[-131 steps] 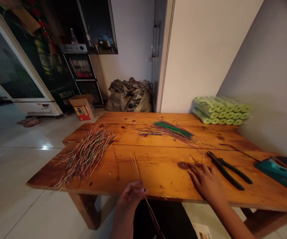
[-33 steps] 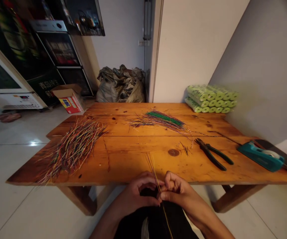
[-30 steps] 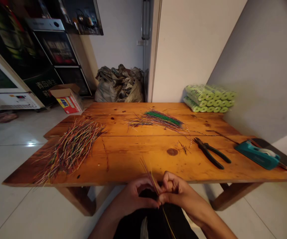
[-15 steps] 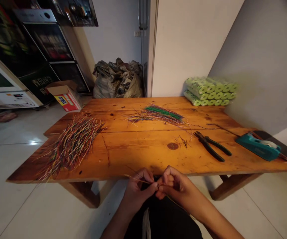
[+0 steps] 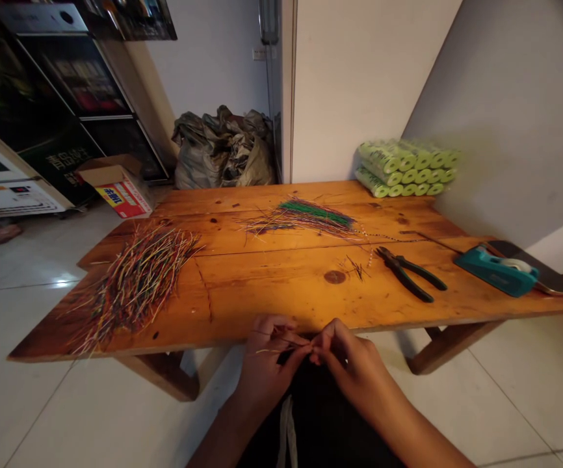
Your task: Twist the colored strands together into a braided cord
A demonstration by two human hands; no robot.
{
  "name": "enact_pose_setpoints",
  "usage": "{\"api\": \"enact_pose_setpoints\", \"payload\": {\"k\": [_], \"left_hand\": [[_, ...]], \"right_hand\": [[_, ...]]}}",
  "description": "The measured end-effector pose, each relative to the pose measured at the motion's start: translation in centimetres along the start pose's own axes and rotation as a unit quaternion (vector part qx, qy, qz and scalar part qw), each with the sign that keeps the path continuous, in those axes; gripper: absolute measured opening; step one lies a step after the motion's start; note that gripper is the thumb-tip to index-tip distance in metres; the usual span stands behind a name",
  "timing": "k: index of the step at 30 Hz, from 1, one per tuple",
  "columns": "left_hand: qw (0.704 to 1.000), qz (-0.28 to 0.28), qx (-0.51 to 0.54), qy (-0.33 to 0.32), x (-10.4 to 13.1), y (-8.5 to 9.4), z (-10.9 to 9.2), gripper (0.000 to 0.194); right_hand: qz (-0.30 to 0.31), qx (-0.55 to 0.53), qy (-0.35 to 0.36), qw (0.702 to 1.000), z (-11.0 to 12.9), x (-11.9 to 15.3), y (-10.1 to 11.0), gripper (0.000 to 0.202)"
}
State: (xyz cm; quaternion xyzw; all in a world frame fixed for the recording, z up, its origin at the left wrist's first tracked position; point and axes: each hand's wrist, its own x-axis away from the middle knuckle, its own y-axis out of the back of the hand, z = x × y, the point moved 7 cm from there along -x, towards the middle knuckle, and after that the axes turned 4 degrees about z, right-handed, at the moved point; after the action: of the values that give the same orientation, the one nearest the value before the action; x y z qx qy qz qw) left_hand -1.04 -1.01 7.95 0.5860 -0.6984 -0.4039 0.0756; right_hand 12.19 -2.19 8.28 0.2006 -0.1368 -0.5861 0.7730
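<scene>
Thin wires (image 5: 268, 351) stick out to the left from my left hand (image 5: 270, 357), whose thumb and fingers pinch them at the table's near edge. Fingertip to fingertip with it, my right hand (image 5: 347, 354) is closed on the same wires; the exact spot they grip is too small to make out. Beyond my hands, a large loose pile of coloured wires (image 5: 142, 279) lies on the left of the wooden table (image 5: 262, 292). A bundle of green and purple wires (image 5: 315, 216) rests farther back. Short dark wire pieces (image 5: 357, 268) lie near black-handled pliers (image 5: 411, 273).
A teal tape dispenser (image 5: 498, 270) sits at the table's right end by a dark flat object. Green-wrapped rolls (image 5: 408, 168) are stacked at the back right. On the floor behind are grey sacks (image 5: 223, 149) and an open carton (image 5: 120, 188).
The view has shifted slightly. My left hand's fingers have moved up and stretched further over the wires, while my right fingertips stay against the left ones.
</scene>
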Motion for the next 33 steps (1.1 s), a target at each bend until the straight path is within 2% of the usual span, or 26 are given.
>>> {"api": "enact_pose_setpoints", "payload": {"k": [3,6,8,10,12,16,20,22,23,25,27,29,31,33], "left_hand": [[1.0,0.017,0.006,-0.002,-0.1,-0.7,0.0,0.012],[0.987,0.048,0.143,0.049,-0.4,-1.7,0.5,0.019],[0.958,0.072,0.258,0.103,-0.5,-2.4,1.0,0.025],[0.925,0.089,0.336,0.153,-0.3,-2.9,1.5,0.027],[0.905,0.092,0.368,0.191,0.2,-3.0,2.2,0.023],[0.906,0.086,0.362,0.2,0.7,-2.4,3.3,0.016],[0.911,0.111,0.365,0.16,0.2,-2.3,2.6,0.012],[0.922,0.091,0.349,0.141,-0.1,-2.2,1.9,0.011],[0.93,0.064,0.334,0.141,-0.2,-2.0,1.7,0.011],[0.936,-0.002,0.311,0.166,-0.1,-1.8,1.7,0.011],[0.925,-0.052,0.314,0.207,0.3,-2.1,1.9,0.013],[0.907,-0.07,0.339,0.238,0.7,-2.8,2.3,0.014],[0.895,-0.068,0.363,0.248,0.9,-3.2,2.6,0.013],[0.894,-0.068,0.372,0.239,1.0,-3.2,2.9,0.012]], "right_hand": [[-0.015,0.092,0.029,0.995,0.1,0.6,-0.3,0.011],[-0.013,0.162,0.069,0.984,0.5,1.1,-0.8,0.013],[-0.014,0.172,0.089,0.981,0.7,1.2,-0.8,0.014],[-0.028,0.119,0.083,0.989,0.5,1.0,-0.4,0.013],[-0.038,0.01,0.044,0.998,-0.2,0.5,0.0,0.015],[-0.008,-0.207,-0.041,0.977,-1.5,-0.2,-0.3,0.027],[0.042,-0.321,-0.068,0.944,-1.1,-0.6,-1.1,0.035],[0.039,-0.312,-0.068,0.947,-0.9,-0.6,-1.0,0.035],[0.022,-0.279,-0.061,0.958,-0.8,-0.5,-0.8,0.033],[-0.028,-0.156,-0.034,0.987,-0.5,-0.1,-0.2,0.024],[-0.066,-0.009,0.007,0.998,0.1,0.4,-0.1,0.014],[-0.078,0.062,0.032,0.995,0.3,0.6,-0.3,0.008],[-0.08,0.001,0.017,0.997,-0.2,0.4,-0.4,0.004],[-0.063,-0.158,-0.032,0.985,-1.3,-0.2,-0.6,0.017]]}}
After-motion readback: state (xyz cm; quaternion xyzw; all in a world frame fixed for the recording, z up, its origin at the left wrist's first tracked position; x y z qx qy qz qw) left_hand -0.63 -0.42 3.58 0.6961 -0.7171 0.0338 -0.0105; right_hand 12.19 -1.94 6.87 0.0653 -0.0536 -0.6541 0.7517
